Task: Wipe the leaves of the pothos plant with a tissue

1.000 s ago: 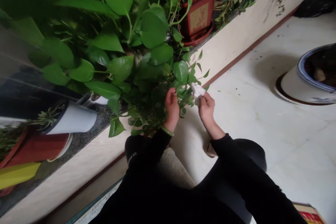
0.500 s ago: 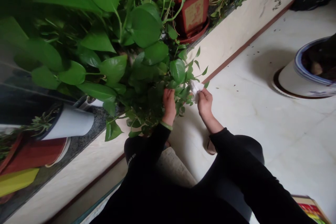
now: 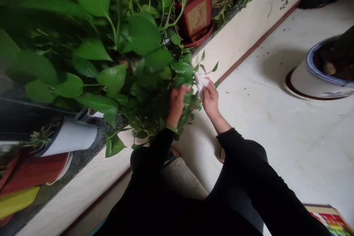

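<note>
A pothos plant (image 3: 143,35) with broad glossy green leaves spreads over the ledge and trails down its front. Among its lower leaves, my left hand (image 3: 176,106) is closed, thumb extended toward the right; it seems to grip a pothos leaf, though its fingertips are partly hidden in the foliage. Just to the right, my right hand (image 3: 211,97) pinches a crumpled white tissue (image 3: 200,82), which touches the small leaves at the plant's right edge.
On the stone ledge (image 3: 106,134) stand a red pot (image 3: 197,16) on a saucer, a tilted white pot (image 3: 73,136) and a reddish planter (image 3: 35,169). A blue-rimmed white pot (image 3: 318,81) stands on the pale floor (image 3: 265,118). A stone-like block (image 3: 182,177) is between my legs.
The view has shifted slightly. My left thumb now reaches further right over the leaves, and my right hand has brought the tissue a little closer to the left hand.
</note>
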`<state>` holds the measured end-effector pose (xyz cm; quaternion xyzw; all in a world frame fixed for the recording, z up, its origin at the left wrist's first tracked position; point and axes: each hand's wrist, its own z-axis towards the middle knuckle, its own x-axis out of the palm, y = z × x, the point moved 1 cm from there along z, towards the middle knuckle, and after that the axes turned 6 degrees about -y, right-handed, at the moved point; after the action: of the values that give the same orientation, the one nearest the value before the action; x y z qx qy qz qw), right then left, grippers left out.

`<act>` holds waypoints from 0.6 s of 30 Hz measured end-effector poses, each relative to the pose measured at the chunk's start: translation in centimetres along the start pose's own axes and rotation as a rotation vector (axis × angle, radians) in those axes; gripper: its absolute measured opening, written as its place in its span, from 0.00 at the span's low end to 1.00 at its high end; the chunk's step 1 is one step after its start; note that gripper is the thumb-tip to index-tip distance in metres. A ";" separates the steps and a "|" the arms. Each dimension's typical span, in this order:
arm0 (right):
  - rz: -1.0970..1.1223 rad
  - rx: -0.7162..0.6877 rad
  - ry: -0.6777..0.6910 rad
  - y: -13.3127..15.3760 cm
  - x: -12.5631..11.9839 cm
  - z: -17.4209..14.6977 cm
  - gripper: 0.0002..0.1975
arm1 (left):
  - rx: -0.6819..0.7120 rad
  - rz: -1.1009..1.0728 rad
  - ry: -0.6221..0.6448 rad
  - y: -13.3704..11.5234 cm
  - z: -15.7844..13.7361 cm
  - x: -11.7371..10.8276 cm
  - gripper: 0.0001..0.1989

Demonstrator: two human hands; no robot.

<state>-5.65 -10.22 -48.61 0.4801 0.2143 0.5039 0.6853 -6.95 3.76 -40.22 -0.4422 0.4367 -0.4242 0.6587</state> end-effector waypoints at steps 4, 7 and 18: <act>-0.007 0.006 -0.028 -0.5 0.0 0.7 0.19 | -0.098 -0.083 0.004 0.1 0.3 0.4 0.15; -0.016 -0.007 -0.016 -0.5 0.0 0.5 0.19 | -0.107 -0.138 -0.031 0.7 0.0 0.5 0.12; -0.079 -0.031 0.010 0.4 -0.7 0.6 0.20 | -0.016 -0.080 0.054 -0.9 0.7 1.1 0.13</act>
<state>-5.64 -11.07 -48.11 0.4579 0.2286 0.4824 0.7109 -6.11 2.62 -39.40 -0.4530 0.4398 -0.4584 0.6255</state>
